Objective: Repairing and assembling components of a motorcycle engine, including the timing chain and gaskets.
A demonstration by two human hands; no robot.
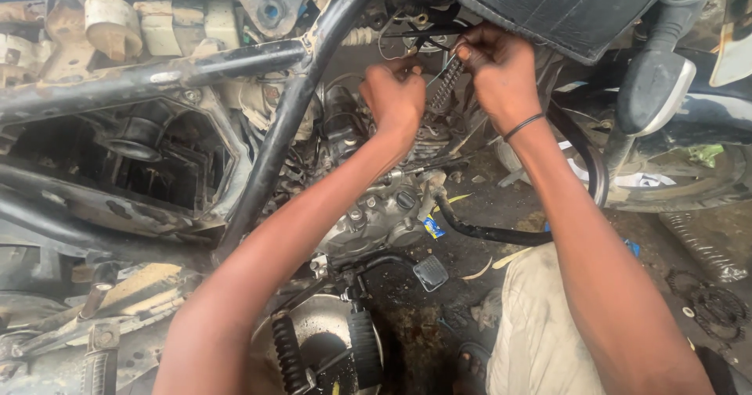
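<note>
2 hands (395, 97) (497, 70), 1 wristband (523, 126), 2 footpegs (288, 354) (364, 348), 1 brake pedal (431, 273)

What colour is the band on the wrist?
Black, a thin band on the right wrist; the head view shows it best.

Black frame tube (286, 121) runs diag. from top centre down to lower left, paint chipped. Rusty cross tube (157, 78) meets it near the top. Left of both: open airbox cavity (149, 156), dark inside. Cream plastic connectors (137, 27) sit above it at top left. Black seat (560, 7) at top right, ribbed cover. Grey side panel (656, 90) just below the seat. Engine case (380, 215), grimy alu, mid-frame. Black hose (489, 233) curves away from the case to the right. Brake pedal (431, 272) below the case. Two ribbed footpegs (325, 356) at bottom centre. Sprocket (717, 309) lies on oily ground at lower right.
</note>
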